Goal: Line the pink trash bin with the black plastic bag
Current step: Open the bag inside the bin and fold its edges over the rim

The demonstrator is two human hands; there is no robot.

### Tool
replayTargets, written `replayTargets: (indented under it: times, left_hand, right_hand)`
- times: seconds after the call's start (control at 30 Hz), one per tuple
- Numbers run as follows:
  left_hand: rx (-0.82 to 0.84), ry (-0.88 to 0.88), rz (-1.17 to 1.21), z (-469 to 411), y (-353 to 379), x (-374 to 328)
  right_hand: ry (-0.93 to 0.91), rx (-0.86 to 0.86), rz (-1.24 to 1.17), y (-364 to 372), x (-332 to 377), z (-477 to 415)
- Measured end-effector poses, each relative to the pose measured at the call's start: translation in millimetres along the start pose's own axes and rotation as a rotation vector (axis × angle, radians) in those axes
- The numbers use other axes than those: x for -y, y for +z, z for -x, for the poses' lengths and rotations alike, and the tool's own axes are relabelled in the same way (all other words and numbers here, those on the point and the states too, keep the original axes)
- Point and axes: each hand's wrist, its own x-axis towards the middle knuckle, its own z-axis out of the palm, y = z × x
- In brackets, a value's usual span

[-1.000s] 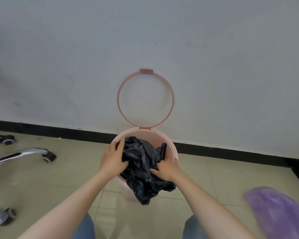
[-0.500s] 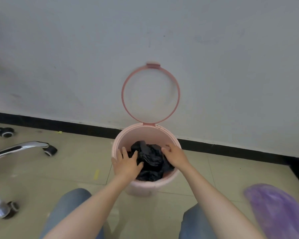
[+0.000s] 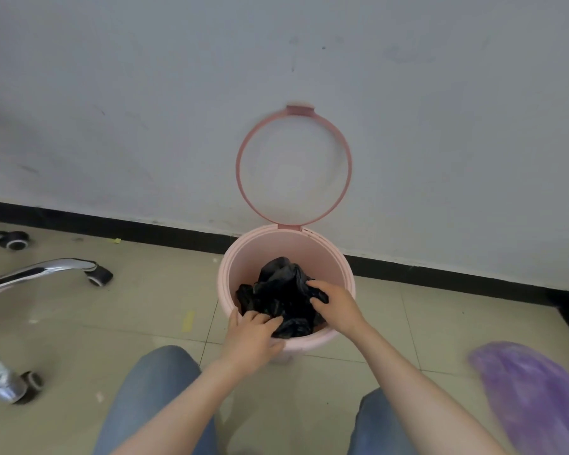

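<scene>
The black plastic bag [image 3: 281, 298] lies crumpled inside the pink trash bin [image 3: 284, 246], which stands on the floor [image 3: 151, 310] against the wall, ring lid [image 3: 294, 165] upright. The left hand [image 3: 253, 336] and right hand [image 3: 334, 305] each pinch bag folds. No writing is legible.

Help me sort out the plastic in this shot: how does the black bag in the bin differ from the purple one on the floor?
The black bag sits crumpled inside the pink bin, with the left hand and right hand on it; the purple bag lies on the floor at the right, untouched. The black bag looks sharp and opaque; the purple bag is blurred and paler. Both look like thin plastic.
</scene>
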Motion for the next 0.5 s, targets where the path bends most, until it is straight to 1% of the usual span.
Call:
replayTargets:
  times: [0.1,0.17,0.23,0.37,0.4,0.43,0.47,0.5]
  left_hand:
    - [0.035,-0.034,-0.005,-7.1,-7.7,-4.1]
    - [0.014,-0.041,0.071,-9.4,-15.3,-5.7]
    - [-0.103,-0.044,0.183,-12.6,-27.8,-1.6]
    - [-0.390,-0.034,0.521,-18.2,-68.3,27.9]
    - [-0.463,-0.056,0.537,-18.1,-77.5,39.8]
    - [-0.530,-0.102,0.486,-17.4,-84.7,52.0]
    - [-0.566,-0.157,0.391,-16.0,-89.0,63.9]
    - [-0.559,-0.200,0.285,-13.9,-90.4,75.3]
  right_hand:
    - [0.043,-0.184,-0.183,-8.7,7.1,-5.1]
    - [0.068,-0.291,-0.319,-18.6,13.2,-9.4]
    - [0.092,-0.385,-0.440,-30.3,19.4,-13.7]
    - [0.147,-0.579,-0.606,-64.5,20.9,-22.6]
    - [0.173,-0.593,-0.614,-71.8,17.3,-23.4]
    - [0.211,-0.592,-0.608,-77.1,12.0,-23.7]
    - [0.264,-0.583,-0.595,-80.8,5.3,-23.1]
    - [0.328,-0.568,-0.593,-82.1,-2.1,-22.1]
